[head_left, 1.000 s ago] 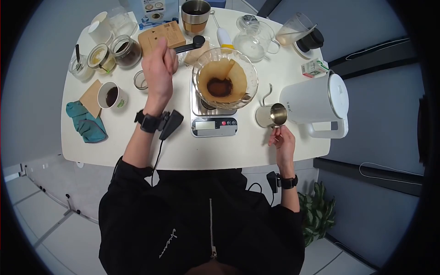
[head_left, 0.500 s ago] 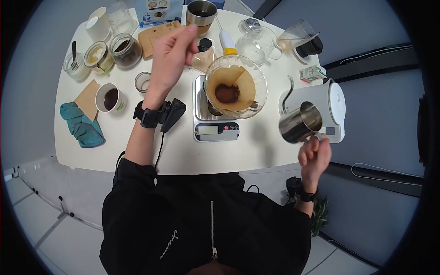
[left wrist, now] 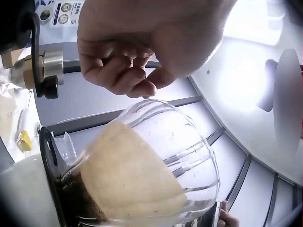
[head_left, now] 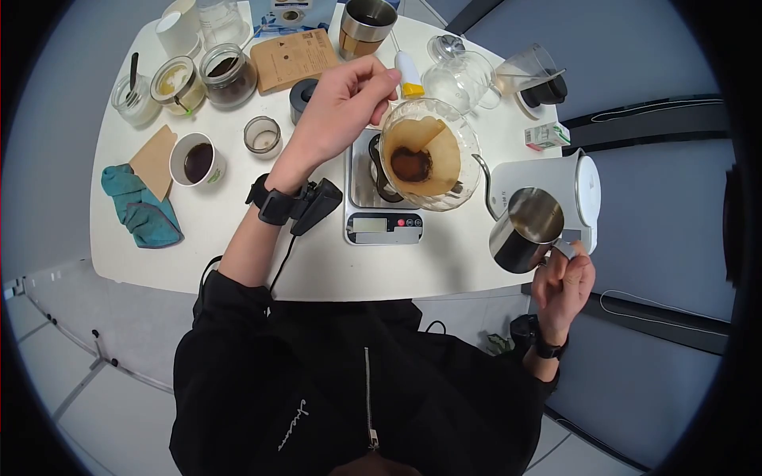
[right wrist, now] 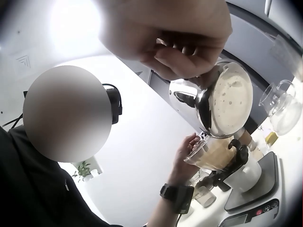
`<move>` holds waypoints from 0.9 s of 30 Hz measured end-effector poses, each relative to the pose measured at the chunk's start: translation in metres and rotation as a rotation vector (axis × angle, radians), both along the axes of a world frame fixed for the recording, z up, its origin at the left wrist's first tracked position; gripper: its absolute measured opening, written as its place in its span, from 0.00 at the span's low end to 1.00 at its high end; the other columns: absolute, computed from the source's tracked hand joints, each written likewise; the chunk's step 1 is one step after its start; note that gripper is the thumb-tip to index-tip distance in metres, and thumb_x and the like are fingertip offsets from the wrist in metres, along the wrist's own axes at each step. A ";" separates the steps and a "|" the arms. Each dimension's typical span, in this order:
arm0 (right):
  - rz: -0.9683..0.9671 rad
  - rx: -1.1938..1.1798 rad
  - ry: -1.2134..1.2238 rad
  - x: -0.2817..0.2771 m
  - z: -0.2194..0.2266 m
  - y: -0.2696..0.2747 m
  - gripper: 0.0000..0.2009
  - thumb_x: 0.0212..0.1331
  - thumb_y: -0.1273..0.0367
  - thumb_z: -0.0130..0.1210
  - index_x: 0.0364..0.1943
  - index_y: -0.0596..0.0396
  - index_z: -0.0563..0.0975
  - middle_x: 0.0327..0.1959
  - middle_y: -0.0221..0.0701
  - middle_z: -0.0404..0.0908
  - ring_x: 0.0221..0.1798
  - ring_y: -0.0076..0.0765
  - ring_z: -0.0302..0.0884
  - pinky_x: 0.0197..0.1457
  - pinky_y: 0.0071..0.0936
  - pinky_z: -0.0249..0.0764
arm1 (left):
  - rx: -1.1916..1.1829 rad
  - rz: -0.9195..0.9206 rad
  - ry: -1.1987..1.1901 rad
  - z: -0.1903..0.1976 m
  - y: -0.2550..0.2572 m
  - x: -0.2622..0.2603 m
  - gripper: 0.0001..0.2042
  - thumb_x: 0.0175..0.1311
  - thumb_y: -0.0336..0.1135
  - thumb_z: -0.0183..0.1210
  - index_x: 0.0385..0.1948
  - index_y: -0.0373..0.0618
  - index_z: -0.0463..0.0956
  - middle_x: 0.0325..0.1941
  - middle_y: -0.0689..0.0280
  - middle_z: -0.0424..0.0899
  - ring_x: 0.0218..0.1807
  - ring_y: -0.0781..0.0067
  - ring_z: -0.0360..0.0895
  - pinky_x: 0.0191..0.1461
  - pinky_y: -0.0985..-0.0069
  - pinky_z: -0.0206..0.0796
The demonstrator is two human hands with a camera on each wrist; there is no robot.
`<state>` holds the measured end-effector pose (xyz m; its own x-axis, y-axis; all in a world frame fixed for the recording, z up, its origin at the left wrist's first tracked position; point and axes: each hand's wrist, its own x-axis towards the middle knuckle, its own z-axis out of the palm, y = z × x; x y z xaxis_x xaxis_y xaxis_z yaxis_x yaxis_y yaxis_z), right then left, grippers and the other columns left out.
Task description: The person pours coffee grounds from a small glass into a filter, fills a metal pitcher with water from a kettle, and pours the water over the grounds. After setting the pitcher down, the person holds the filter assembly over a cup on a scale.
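Note:
My right hand [head_left: 565, 285] grips the handle of a steel gooseneck kettle [head_left: 512, 242], held up at the table's right front. Its thin spout [head_left: 486, 186] points toward the glass dripper [head_left: 470, 178]. In the right wrist view the kettle's flat base [right wrist: 232, 101] faces the camera. The ribbed dripper holds a brown paper filter [head_left: 444, 159] with dark coffee grounds [head_left: 411, 165] at the bottom. It stands above a digital scale [head_left: 385, 228]. My left hand [head_left: 341, 111], fingers loosely curled round nothing, hovers by the dripper's rim; its fingertips [left wrist: 147, 90] are right at the glass.
Behind the raised kettle stands a white electric kettle [head_left: 532, 178]. To the left are a paper cup of dark liquid [head_left: 197, 161], a small glass jar [head_left: 262, 136] and a teal cloth [head_left: 147, 214]. A glass server [head_left: 456, 83] and a steel tumbler [head_left: 367, 28] stand at the back.
My right hand has lifted the gooseneck kettle off the table and brought it rightward and nearer me. My left hand has moved right, from beside the black crank to the dripper's rim.

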<state>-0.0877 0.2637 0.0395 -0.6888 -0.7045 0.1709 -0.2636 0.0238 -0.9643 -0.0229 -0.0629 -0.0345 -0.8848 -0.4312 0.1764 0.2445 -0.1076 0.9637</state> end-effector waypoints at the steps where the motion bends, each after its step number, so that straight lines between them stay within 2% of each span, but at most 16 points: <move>1: -0.008 0.012 0.000 0.001 0.002 -0.002 0.21 0.70 0.54 0.35 0.24 0.53 0.60 0.14 0.22 0.54 0.06 0.16 0.48 0.12 0.15 0.54 | -0.005 -0.018 0.000 0.000 0.001 0.000 0.14 0.67 0.39 0.51 0.23 0.41 0.71 0.17 0.76 0.67 0.21 0.91 0.61 0.25 0.88 0.53; 7: -0.030 0.091 0.000 -0.002 0.012 -0.003 0.20 0.70 0.55 0.38 0.25 0.54 0.62 0.15 0.21 0.55 0.07 0.13 0.46 0.08 0.15 0.42 | -0.013 -0.056 -0.021 -0.003 0.003 -0.004 0.13 0.67 0.39 0.52 0.24 0.41 0.70 0.16 0.76 0.67 0.21 0.91 0.61 0.25 0.87 0.53; 12: -0.021 0.083 -0.029 -0.006 0.013 -0.002 0.19 0.70 0.56 0.39 0.32 0.59 0.67 0.15 0.21 0.56 0.08 0.12 0.45 0.09 0.15 0.42 | -0.057 -0.043 -0.047 -0.007 0.003 -0.006 0.13 0.66 0.39 0.54 0.23 0.41 0.70 0.16 0.77 0.67 0.21 0.91 0.59 0.25 0.87 0.52; 15: 0.002 0.072 -0.020 -0.008 0.012 -0.001 0.19 0.70 0.57 0.39 0.40 0.64 0.69 0.15 0.21 0.57 0.09 0.13 0.45 0.09 0.15 0.42 | -0.066 -0.019 -0.055 -0.010 0.003 -0.007 0.13 0.65 0.38 0.55 0.23 0.41 0.70 0.16 0.78 0.67 0.21 0.91 0.58 0.25 0.87 0.51; 19: -0.029 0.077 -0.012 -0.009 0.013 -0.002 0.19 0.70 0.58 0.39 0.44 0.65 0.69 0.16 0.21 0.57 0.09 0.13 0.46 0.09 0.15 0.42 | -0.103 -0.006 -0.049 -0.012 0.003 -0.008 0.13 0.64 0.38 0.56 0.23 0.40 0.70 0.16 0.78 0.66 0.21 0.91 0.57 0.24 0.87 0.50; 24: -0.024 0.088 0.003 -0.012 0.016 -0.003 0.18 0.71 0.59 0.39 0.43 0.64 0.69 0.16 0.22 0.58 0.09 0.13 0.46 0.09 0.15 0.42 | -0.115 0.002 -0.035 -0.012 0.005 -0.008 0.13 0.64 0.38 0.57 0.24 0.40 0.70 0.17 0.78 0.67 0.21 0.91 0.58 0.24 0.87 0.51; 25: -0.056 0.119 0.017 -0.011 0.019 -0.007 0.17 0.70 0.58 0.39 0.35 0.60 0.67 0.14 0.21 0.58 0.08 0.13 0.47 0.09 0.15 0.41 | -0.111 0.002 -0.040 -0.011 0.006 -0.008 0.13 0.64 0.38 0.57 0.24 0.40 0.70 0.17 0.78 0.67 0.21 0.91 0.58 0.24 0.87 0.51; 27: -0.118 0.180 0.043 -0.010 0.023 -0.014 0.22 0.70 0.54 0.39 0.19 0.52 0.61 0.09 0.20 0.56 0.06 0.12 0.48 0.09 0.14 0.40 | -0.106 0.005 -0.046 -0.012 0.006 -0.008 0.13 0.63 0.38 0.57 0.24 0.40 0.70 0.17 0.78 0.67 0.21 0.91 0.58 0.24 0.87 0.51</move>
